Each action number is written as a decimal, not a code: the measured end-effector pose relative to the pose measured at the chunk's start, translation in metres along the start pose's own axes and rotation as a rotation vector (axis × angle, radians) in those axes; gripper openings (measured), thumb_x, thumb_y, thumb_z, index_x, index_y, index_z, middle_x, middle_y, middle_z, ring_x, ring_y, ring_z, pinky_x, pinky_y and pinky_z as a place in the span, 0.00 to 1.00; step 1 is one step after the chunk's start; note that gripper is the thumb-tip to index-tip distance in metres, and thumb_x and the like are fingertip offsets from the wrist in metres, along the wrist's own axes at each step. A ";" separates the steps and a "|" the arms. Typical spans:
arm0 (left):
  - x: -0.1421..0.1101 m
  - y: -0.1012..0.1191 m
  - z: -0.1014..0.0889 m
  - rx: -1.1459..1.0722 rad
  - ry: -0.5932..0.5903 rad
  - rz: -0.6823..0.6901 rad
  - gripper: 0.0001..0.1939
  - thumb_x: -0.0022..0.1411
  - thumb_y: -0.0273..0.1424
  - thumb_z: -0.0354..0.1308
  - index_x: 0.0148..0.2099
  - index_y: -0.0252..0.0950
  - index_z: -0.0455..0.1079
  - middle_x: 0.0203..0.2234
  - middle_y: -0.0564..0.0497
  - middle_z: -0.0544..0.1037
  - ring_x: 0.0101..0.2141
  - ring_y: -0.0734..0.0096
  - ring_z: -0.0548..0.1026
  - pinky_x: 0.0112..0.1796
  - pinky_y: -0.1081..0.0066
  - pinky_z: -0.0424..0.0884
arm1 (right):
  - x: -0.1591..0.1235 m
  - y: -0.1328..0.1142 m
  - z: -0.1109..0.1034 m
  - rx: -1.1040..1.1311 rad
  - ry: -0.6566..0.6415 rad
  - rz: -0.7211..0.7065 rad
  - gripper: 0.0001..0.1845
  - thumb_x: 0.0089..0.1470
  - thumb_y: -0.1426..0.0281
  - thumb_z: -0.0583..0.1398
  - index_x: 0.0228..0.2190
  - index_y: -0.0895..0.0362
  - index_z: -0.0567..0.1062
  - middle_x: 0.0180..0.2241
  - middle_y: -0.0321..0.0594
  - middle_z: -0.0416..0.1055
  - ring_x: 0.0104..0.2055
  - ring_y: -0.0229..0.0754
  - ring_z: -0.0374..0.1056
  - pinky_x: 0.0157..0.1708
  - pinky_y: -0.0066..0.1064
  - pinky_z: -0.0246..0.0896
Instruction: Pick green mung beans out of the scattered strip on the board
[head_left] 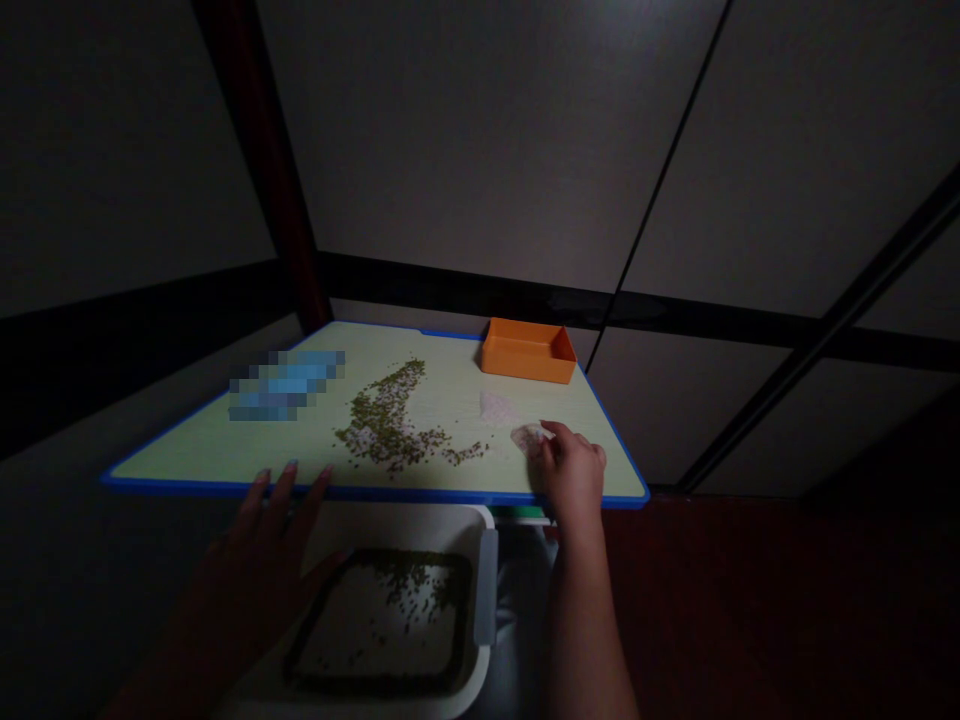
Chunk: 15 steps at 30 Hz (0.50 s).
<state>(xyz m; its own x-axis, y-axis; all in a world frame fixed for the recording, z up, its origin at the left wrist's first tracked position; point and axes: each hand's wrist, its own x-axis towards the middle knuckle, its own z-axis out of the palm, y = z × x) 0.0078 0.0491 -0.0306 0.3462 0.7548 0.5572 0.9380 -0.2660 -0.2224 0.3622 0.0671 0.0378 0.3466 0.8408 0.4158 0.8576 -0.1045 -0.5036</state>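
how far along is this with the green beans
Done-looking: a white pile sits apart on the board, and the tub holds beans. In hand: the right hand seems to grip a pale scrap. Left: a long streak of beans, mixed with white grains, lies on the board near the left hand.

No text, label, brand, number or sign is legible anywhere in the frame. A pixelated blue patch [286, 385] is covering part of the left side of the surface [187, 450], so any marking there is staying unreadable.
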 end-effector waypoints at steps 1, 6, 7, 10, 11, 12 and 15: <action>-0.001 0.000 0.001 0.004 0.005 -0.001 0.38 0.65 0.50 0.40 0.68 0.32 0.56 0.66 0.25 0.61 0.67 0.29 0.55 0.49 0.39 0.74 | 0.001 -0.005 0.002 -0.021 -0.011 -0.014 0.15 0.61 0.72 0.59 0.48 0.54 0.80 0.35 0.45 0.81 0.40 0.46 0.72 0.46 0.37 0.50; -0.002 -0.002 0.004 -0.001 -0.027 -0.015 0.37 0.65 0.50 0.42 0.69 0.35 0.55 0.67 0.27 0.61 0.68 0.32 0.56 0.51 0.38 0.72 | 0.006 -0.031 0.009 -0.021 -0.051 -0.119 0.16 0.62 0.74 0.59 0.48 0.50 0.80 0.36 0.45 0.81 0.42 0.45 0.71 0.46 0.37 0.47; -0.002 -0.003 0.004 -0.005 -0.037 -0.017 0.37 0.64 0.50 0.42 0.69 0.35 0.56 0.67 0.28 0.61 0.68 0.32 0.56 0.51 0.38 0.72 | 0.006 -0.034 0.010 -0.003 -0.061 -0.147 0.16 0.62 0.74 0.59 0.48 0.50 0.80 0.36 0.44 0.81 0.42 0.45 0.71 0.46 0.36 0.47; -0.001 -0.003 0.001 -0.016 -0.062 -0.026 0.38 0.64 0.51 0.42 0.68 0.34 0.57 0.67 0.28 0.61 0.68 0.33 0.56 0.51 0.39 0.72 | 0.005 -0.039 0.011 0.068 -0.070 -0.213 0.16 0.62 0.74 0.59 0.48 0.49 0.80 0.38 0.42 0.81 0.42 0.44 0.71 0.46 0.35 0.48; 0.000 -0.003 -0.001 -0.017 -0.068 -0.026 0.38 0.64 0.51 0.42 0.68 0.33 0.58 0.67 0.27 0.62 0.68 0.33 0.56 0.51 0.39 0.73 | 0.004 -0.039 0.010 0.080 -0.060 -0.214 0.16 0.62 0.73 0.59 0.48 0.50 0.80 0.38 0.42 0.81 0.42 0.44 0.71 0.46 0.35 0.48; 0.001 -0.003 -0.002 -0.019 -0.073 -0.026 0.38 0.64 0.51 0.42 0.68 0.33 0.58 0.66 0.27 0.62 0.67 0.33 0.57 0.50 0.39 0.73 | 0.003 -0.037 0.009 0.081 -0.042 -0.200 0.15 0.62 0.73 0.59 0.48 0.51 0.80 0.38 0.42 0.81 0.42 0.44 0.71 0.46 0.35 0.48; 0.003 -0.001 -0.005 -0.034 -0.079 -0.047 0.37 0.64 0.51 0.42 0.67 0.34 0.59 0.66 0.28 0.63 0.67 0.34 0.58 0.51 0.40 0.73 | 0.000 -0.028 0.002 0.052 0.027 -0.094 0.14 0.61 0.73 0.59 0.47 0.54 0.80 0.35 0.44 0.80 0.40 0.45 0.71 0.46 0.35 0.50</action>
<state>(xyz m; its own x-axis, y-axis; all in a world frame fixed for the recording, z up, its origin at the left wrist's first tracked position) 0.0084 0.0482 -0.0247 0.3008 0.8113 0.5013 0.9536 -0.2488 -0.1696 0.3370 0.0710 0.0500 0.2765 0.8311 0.4825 0.8661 0.0021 -0.4999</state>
